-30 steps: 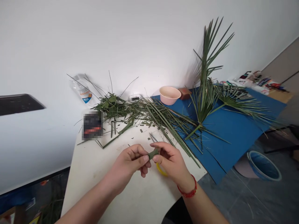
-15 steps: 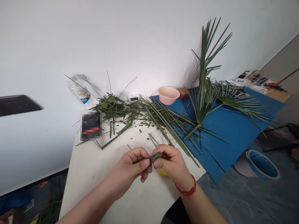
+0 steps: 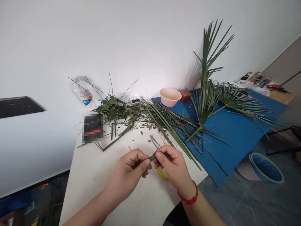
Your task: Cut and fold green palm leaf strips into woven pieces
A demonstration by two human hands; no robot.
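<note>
Between my two hands is a small rolled piece of green leaf (image 3: pixel 152 157), partly hidden by the fingertips. My left hand (image 3: pixel 134 166) pinches its left end between thumb and fingers. The right end is gripped by my right hand (image 3: pixel 171 161), which has a red bracelet at the wrist. Scissors (image 3: pixel 155 142) with yellow handles lie on the white table (image 3: pixel 94 175), partly beneath my right hand. Small green clippings (image 3: pixel 149 141) are scattered beyond the hands.
A heap of green leaf strips (image 3: pixel 115 108) spans the table's back. Palm fronds (image 3: pixel 204 106) and a pink bowl (image 3: pixel 170 96) are on the blue cloth (image 3: pixel 225 135). A plastic bottle (image 3: pixel 83 94) stands back left; a lined bin (image 3: pixel 265 166) is at right.
My right thumb has moved up along the leaf piece, and less of the piece shows between the fingers. The view has shifted slightly.
</note>
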